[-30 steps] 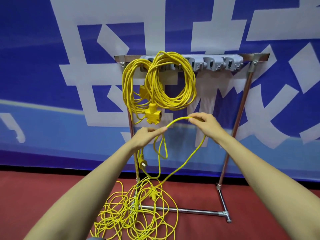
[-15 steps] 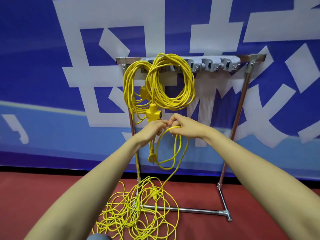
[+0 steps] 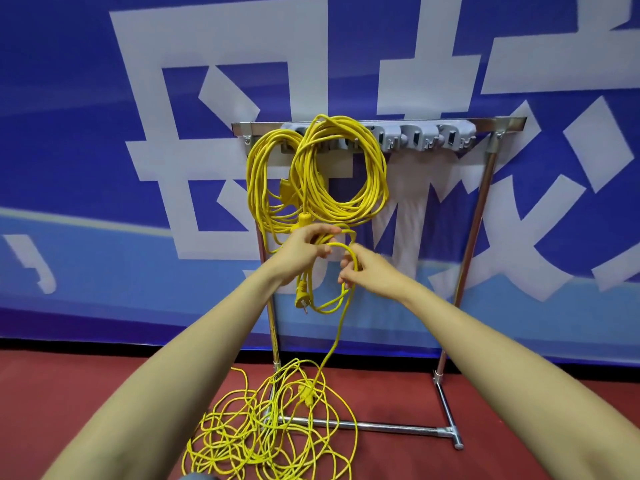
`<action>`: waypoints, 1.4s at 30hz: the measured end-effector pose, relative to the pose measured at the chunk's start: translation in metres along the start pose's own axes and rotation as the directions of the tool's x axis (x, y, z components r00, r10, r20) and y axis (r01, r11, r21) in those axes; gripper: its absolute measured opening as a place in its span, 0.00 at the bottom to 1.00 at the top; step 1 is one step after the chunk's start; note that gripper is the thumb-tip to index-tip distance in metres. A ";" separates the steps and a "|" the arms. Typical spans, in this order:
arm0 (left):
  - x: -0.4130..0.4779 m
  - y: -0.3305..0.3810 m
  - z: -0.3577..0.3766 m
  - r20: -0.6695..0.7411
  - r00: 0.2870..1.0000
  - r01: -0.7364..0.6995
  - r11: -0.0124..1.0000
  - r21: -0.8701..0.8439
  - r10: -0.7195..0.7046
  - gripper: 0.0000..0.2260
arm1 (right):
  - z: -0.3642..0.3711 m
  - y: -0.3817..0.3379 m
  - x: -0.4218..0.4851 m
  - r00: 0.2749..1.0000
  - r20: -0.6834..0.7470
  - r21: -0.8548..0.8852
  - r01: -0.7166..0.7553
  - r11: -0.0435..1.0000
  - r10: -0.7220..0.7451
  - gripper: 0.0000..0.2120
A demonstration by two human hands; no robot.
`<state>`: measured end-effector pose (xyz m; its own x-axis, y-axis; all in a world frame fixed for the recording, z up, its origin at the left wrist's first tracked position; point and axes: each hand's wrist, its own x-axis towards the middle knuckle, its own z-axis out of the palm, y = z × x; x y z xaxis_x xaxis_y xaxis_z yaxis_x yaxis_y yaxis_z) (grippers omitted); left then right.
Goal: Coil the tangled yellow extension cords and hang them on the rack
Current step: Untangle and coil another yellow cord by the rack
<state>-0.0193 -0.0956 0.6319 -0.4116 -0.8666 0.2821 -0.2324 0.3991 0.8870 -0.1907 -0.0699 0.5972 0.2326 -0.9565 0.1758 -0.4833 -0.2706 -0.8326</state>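
Observation:
Two coiled yellow cords (image 3: pixel 341 183) hang from grey hooks (image 3: pixel 420 136) on the metal rack (image 3: pixel 478 216). In front of them my left hand (image 3: pixel 306 252) grips a few small loops of a third yellow cord, whose plug (image 3: pixel 302 295) dangles below. My right hand (image 3: pixel 363 273) pinches the same cord just right of the loops. From there the cord drops to a tangled yellow pile (image 3: pixel 273 431) on the floor.
A blue banner with white shapes (image 3: pixel 104 168) stands close behind the rack. The rack's base bar (image 3: pixel 388 427) lies on the red floor (image 3: pixel 519 403), partly under the tangle. Several grey hooks at the right end of the rack carry nothing.
My right hand brought a length of cord to my left hand, handed it over as a loop, then slid back down and right along the cord. The plug hangs lower now.

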 end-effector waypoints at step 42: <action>0.002 0.010 -0.037 -0.249 0.966 0.090 0.994 0.055 -0.074 0.09 | -0.005 0.060 0.006 0.861 -0.343 0.491 -0.176 0.853 0.375 0.09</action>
<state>0.0102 -0.1041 0.6548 -0.1610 -0.9410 0.2976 -0.3166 0.3348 0.8875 -0.2223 -0.0919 0.5508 -0.2706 -0.9625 0.0196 -0.0387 -0.0094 -0.9992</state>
